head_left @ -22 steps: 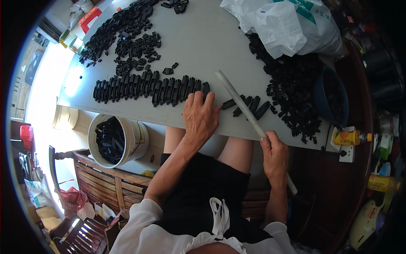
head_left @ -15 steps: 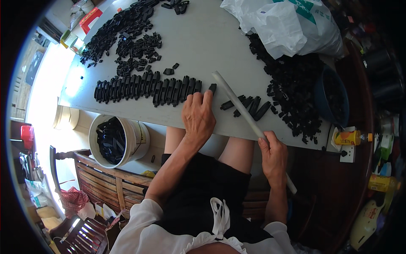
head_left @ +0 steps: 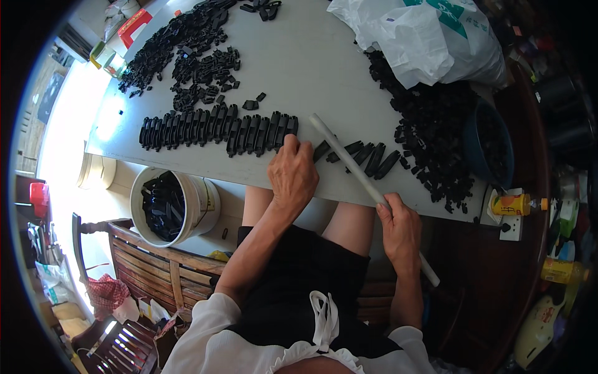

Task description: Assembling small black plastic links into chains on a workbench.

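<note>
Our right hand is closed around a long white rod that slants up across the grey surface. Our left hand lies flat, fingers loosely spread, holding nothing, at the right end of the lined-up row of black pieces, with a few more black pieces just past the rod.
</note>
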